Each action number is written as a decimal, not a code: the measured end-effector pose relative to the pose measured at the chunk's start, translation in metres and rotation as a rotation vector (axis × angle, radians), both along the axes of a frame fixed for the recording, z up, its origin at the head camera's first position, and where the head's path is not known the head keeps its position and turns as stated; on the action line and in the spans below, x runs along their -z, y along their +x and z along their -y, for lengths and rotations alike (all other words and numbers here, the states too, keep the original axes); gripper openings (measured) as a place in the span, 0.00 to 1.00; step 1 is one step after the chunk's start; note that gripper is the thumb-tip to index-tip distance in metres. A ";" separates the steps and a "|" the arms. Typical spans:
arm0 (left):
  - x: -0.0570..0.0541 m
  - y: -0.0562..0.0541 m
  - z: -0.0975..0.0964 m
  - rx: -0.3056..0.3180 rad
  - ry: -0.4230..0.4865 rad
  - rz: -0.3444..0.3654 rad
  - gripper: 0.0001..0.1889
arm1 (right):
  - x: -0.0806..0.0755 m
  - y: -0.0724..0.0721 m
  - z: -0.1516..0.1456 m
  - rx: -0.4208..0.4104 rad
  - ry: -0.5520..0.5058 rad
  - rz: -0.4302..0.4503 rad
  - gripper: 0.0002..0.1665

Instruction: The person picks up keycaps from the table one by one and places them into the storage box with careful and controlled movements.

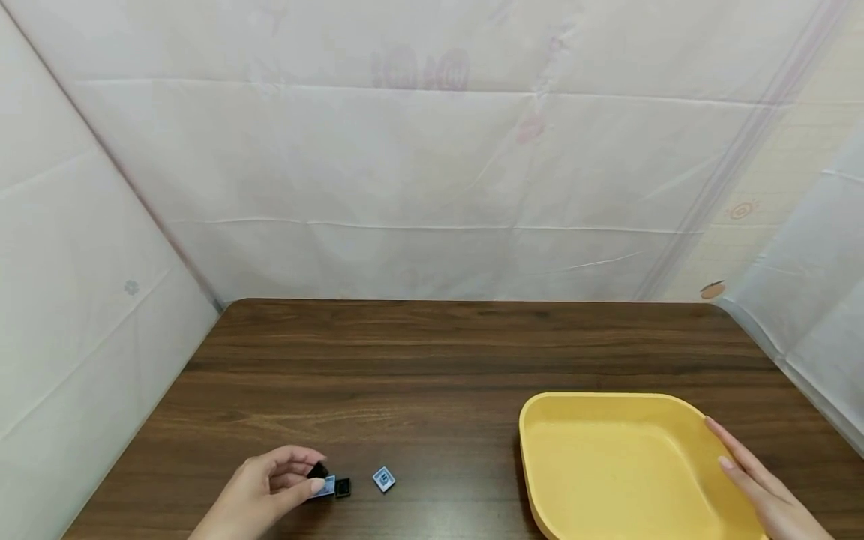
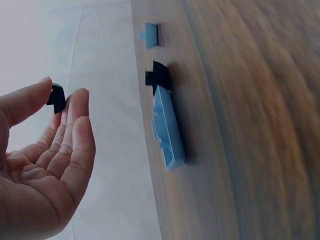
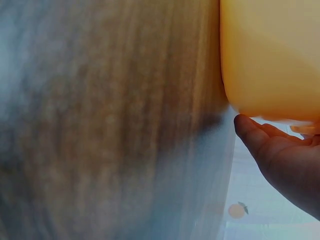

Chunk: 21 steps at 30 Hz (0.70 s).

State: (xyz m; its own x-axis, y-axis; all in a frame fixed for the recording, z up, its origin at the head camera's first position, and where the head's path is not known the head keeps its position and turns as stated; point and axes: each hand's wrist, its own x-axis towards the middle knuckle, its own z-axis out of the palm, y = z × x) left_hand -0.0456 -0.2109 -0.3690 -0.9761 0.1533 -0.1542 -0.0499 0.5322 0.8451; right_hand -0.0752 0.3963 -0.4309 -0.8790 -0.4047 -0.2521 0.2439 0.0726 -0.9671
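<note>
Flanking a blue keycap are a black keycap and yellow tray.

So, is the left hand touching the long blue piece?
Apart. The left wrist view shows background plainly between the left hand and the long blue piece; the hand pinches a black piece.

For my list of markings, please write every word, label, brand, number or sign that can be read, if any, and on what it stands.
None can be read.
White cloth: faint print, too blurred to read.
Small blue keycap: underside up, no readable lettering.
Yellow tray: no lettering visible.
</note>
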 end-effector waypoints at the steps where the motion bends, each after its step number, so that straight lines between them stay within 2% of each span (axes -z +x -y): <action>1: -0.001 -0.001 -0.003 0.000 0.012 -0.001 0.20 | 0.000 0.000 0.000 0.000 0.000 0.003 0.31; 6: -0.006 -0.004 -0.015 -0.003 0.070 -0.011 0.21 | -0.002 0.000 0.000 -0.017 -0.071 0.065 0.30; 14: -0.012 -0.009 -0.035 0.001 0.107 -0.057 0.20 | -0.003 0.000 0.001 -0.052 -0.166 0.102 0.30; 16: -0.013 -0.010 -0.039 0.010 0.113 -0.067 0.20 | -0.002 0.000 0.002 -0.038 -0.141 0.095 0.30; 21: -0.014 -0.013 -0.048 0.028 0.129 -0.107 0.19 | -0.001 0.001 0.003 0.017 0.000 0.039 0.31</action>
State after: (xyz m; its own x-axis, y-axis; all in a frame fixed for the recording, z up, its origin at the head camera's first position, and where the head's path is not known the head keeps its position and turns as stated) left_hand -0.0588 -0.1632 -0.3548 -0.9809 0.1928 -0.0273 0.0572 0.4193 0.9061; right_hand -0.0747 0.3936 -0.4297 -0.8754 -0.3897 -0.2860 0.2824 0.0678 -0.9569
